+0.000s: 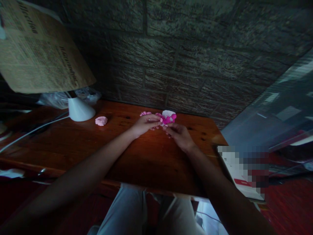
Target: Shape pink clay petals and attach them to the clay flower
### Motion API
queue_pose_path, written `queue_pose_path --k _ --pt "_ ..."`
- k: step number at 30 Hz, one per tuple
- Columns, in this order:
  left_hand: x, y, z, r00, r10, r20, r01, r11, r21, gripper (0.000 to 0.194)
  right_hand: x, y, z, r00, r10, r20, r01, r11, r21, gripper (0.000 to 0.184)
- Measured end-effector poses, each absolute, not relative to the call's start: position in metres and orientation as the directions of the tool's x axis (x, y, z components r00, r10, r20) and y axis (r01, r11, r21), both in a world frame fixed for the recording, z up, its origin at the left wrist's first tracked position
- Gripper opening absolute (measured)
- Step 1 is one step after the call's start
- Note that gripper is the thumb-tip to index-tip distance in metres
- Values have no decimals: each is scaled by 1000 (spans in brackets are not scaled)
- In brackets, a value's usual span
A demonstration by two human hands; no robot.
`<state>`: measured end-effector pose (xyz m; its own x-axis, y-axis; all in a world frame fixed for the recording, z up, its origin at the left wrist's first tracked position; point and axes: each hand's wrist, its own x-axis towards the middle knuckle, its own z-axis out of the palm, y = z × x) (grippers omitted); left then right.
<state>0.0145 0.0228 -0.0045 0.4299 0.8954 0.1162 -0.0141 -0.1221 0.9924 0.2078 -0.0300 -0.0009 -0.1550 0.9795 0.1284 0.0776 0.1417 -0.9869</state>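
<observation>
Above the middle of the wooden table (pixel 146 163), my left hand (pixel 145 125) and my right hand (pixel 181 134) meet with fingertips pinched together. Between them is a bright magenta petal-shaped piece (pixel 172 118), thin and scalloped, perhaps paper or felt. My left hand wears a ring, and its fingers cover part of the piece. A white piece (pixel 168 113) shows just behind the magenta one. Paler pink ruffled flower-like pieces (pixel 145 113) lie beyond my left hand, partly hidden by it. Farther left sits a light pink crumpled rosette (pixel 101 121), touched by neither hand.
A lamp with a newsprint shade (pixel 46 52) and white cone base (pixel 80 109) stands at the left, its white cord (pixel 34 131) trailing over the table. Clear plastic (pixel 55 99) lies behind it. A dark brick wall (pixel 195 58) rises behind. A pale, partly pixelated flat object (pixel 234 173) lies right.
</observation>
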Motion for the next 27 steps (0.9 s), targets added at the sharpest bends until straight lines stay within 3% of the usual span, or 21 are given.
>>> queue_pose_path --k 27 --pt "16 20 -1 424 895 139 -29 -140 990 24 205 -34 0 -177 981 79 43 87 -995 33"
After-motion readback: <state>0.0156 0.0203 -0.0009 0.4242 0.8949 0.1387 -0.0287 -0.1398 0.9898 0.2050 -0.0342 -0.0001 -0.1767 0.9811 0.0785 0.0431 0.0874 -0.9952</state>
